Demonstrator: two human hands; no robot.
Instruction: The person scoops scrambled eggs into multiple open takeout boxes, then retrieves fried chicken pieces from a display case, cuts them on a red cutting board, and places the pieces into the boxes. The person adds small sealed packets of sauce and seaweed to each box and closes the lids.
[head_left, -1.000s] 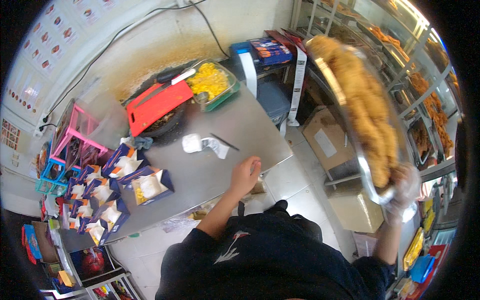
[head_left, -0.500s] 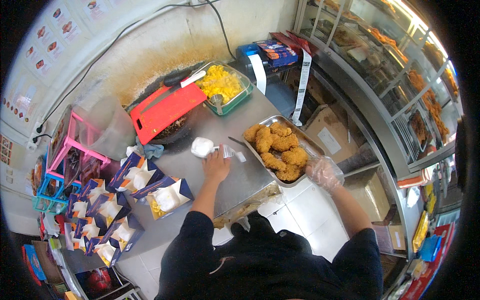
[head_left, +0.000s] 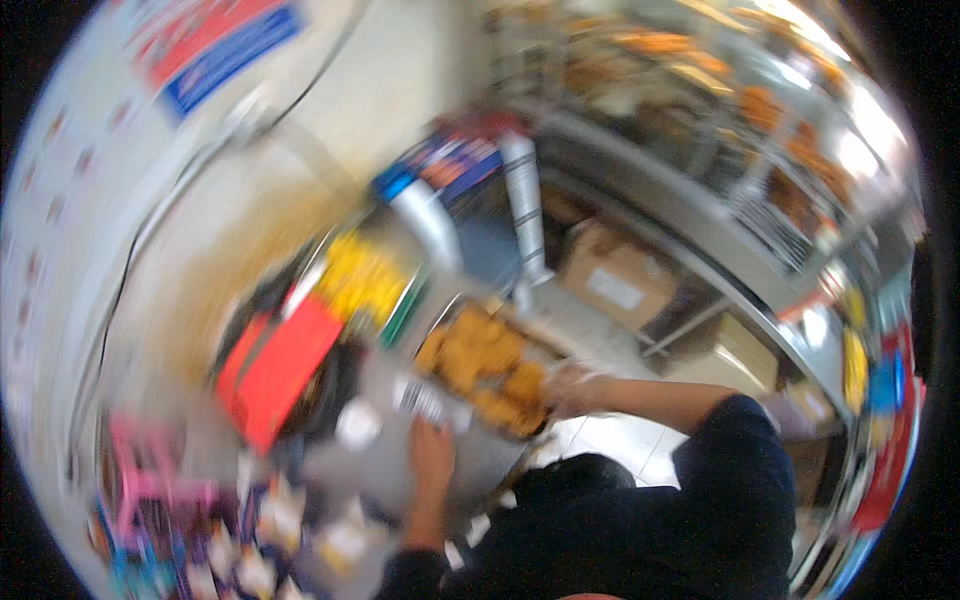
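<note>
A metal tray (head_left: 452, 304) of golden-brown fried chicken pieces (head_left: 480, 360) sits on the steel counter ahead of me. My right hand (head_left: 570, 388), in a clear plastic glove, is at the tray's right edge beside the chicken; its fingers are smeared by motion. Just left of the tray, my left hand (head_left: 430, 450) is bare and low over the counter, its fingertips by a white printed paper slip (head_left: 416, 396). Blur hides whether they pinch it. A white rounded bundle (head_left: 358, 424) lies to the left of that hand.
Behind stand a container of yellow food (head_left: 362, 280) and a red cutting board (head_left: 275, 375). Open food boxes (head_left: 255, 572) crowd the lower left near a pink rack (head_left: 150, 480). A printer with hanging paper (head_left: 522, 200), a cardboard box (head_left: 615, 275) and a glass food cabinet (head_left: 690, 110) lie beyond.
The whole view has swung and blurred, shifting the tray left and lower in the picture. My left hand stays by the paper slip, whose printed side shows more now. My right hand remains at the tray.
</note>
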